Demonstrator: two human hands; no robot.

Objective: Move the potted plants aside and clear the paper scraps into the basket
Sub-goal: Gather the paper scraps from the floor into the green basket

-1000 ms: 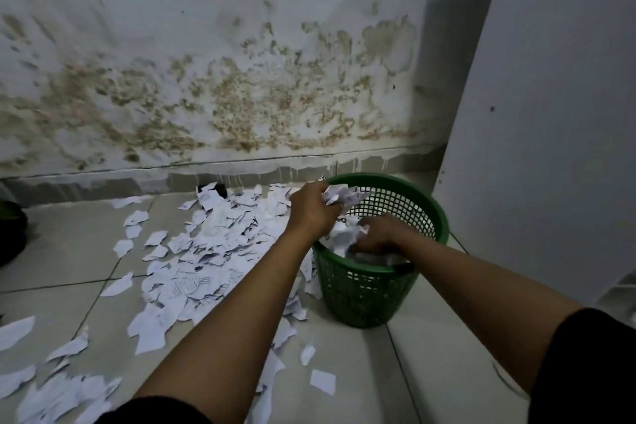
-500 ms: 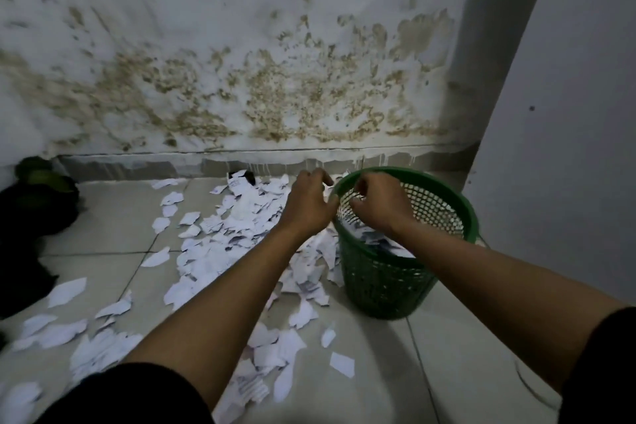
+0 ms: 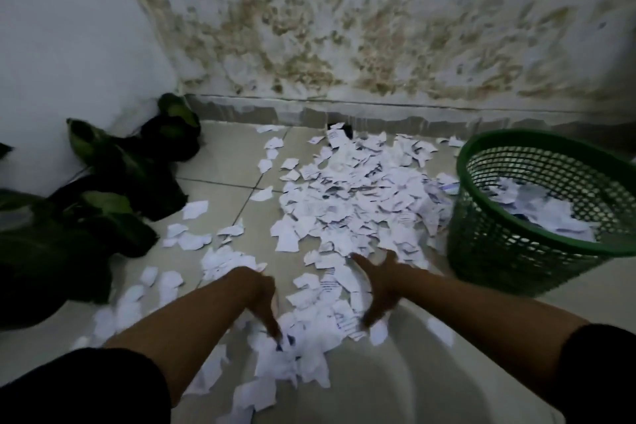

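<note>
— Item: paper scraps (image 3: 358,203). Location?
— Strewn left of the green basket (image 3: 516,251); a clump was flanked by left hand (image 3: 263,299) and right hand (image 3: 380,286).
— Grip?
— Fingers straight, apart; nothing clasped.

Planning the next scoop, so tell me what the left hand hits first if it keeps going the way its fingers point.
The left hand points down and toward the person; its fingertips already seem to reach the paper scraps on the floor. Going on, it would press those scraps onto the tile, though blur hides exact contact.

Potted plants (image 3: 103,189) left, basket (image 3: 537,217) right (scraps (image 3: 361,203) between).
</note>
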